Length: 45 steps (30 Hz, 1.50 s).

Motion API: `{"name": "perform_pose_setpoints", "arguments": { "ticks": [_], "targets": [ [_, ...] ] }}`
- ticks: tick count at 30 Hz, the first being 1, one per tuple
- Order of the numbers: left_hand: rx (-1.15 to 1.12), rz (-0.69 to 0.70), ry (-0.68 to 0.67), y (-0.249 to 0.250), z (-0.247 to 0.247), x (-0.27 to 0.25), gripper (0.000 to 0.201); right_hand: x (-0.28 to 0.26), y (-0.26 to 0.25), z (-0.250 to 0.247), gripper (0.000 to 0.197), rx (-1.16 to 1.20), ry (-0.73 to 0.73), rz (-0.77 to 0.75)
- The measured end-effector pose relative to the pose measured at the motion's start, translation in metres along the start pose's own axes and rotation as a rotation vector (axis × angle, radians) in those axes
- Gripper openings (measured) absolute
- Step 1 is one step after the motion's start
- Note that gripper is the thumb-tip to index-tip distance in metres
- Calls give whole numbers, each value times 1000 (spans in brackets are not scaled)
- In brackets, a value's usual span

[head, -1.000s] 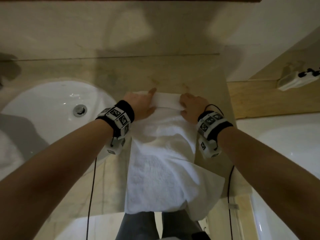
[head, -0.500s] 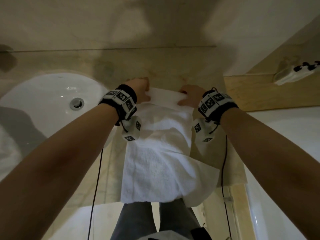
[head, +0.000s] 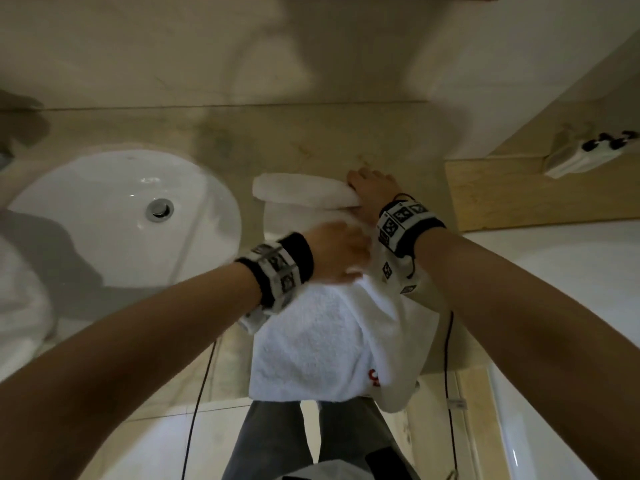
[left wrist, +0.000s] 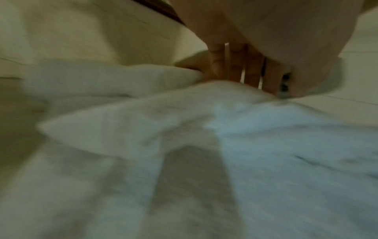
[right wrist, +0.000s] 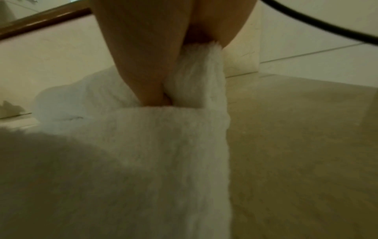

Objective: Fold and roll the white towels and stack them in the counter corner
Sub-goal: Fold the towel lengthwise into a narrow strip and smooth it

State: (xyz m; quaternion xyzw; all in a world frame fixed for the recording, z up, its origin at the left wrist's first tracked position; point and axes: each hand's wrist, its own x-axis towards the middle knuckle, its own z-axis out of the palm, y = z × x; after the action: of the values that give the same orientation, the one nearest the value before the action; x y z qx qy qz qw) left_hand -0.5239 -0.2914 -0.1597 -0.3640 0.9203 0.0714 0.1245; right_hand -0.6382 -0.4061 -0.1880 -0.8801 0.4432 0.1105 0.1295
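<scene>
While the right hand (head: 372, 192) pinches the roll's (head: 301, 195) right end near the worktop's (head: 221, 140) back edge, the left hand (head: 337, 252) lies flat, fingers straight, on the towel (head: 311, 344).

Dim, warm light, with motion blur

We see soft shadows on the wall (head: 277, 64), glare on the sink (head: 145, 181), a smeared left hand (head: 337, 252), bowed edges, and soft, noisy wrist views.
</scene>
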Motion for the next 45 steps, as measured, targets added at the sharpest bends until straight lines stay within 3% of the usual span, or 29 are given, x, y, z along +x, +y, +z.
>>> {"name": "perform_pose_setpoints", "arguments": {
  "ticks": [3, 9, 13, 17, 19, 22, 25, 27, 30, 35, 38, 40, 42, 45],
  "targets": [
    [-39, 95, -169, 35, 15, 21, 48, 2, 2, 0, 44, -12, -13, -9],
    [-270, -52, -203, 57, 17, 28, 54, -3, 0, 2, 39, -53, -7, -23],
    [-456, -57, -116, 54, -2, 11, 32, -9, 0, 8, 38, -83, 65, -41],
    [-418, 112, -52, 65, -14, -24, 21, -10, -2, 7, 45, -115, 63, -29],
    [-388, 209, -180, 74, -16, -41, 23, -8, -1, 4, 45, -99, 60, -6],
    [-423, 304, -480, 89, -6, -62, 31, -5, 3, -1, 46, -75, 55, 22],
    [-530, 211, -787, 92, 10, -78, 32, -5, 5, -4, 48, -73, 36, 28],
    [-565, 145, -884, 89, 17, -82, 28, -5, 4, -3, 47, -69, 52, 38],
    [-604, 41, -837, 79, 17, -81, 29, -6, 2, -1, 45, -64, 69, 61],
    [-342, -349, -551, 57, 15, -72, 35, -8, 3, -1, 44, -65, 113, 71],
    [-320, -536, -409, 51, 20, -71, 35, -13, 0, 4, 42, -72, 109, 79],
    [-330, -642, -401, 38, 28, -70, 45, -4, 0, 10, 41, -62, 108, 103],
    [-274, -567, -426, 45, 25, -75, 51, -6, -1, 10, 40, -52, 124, 117],
    [-147, -56, -400, 70, 22, -75, 47, -3, 0, 5, 44, -54, 136, 132]
  ]
}}
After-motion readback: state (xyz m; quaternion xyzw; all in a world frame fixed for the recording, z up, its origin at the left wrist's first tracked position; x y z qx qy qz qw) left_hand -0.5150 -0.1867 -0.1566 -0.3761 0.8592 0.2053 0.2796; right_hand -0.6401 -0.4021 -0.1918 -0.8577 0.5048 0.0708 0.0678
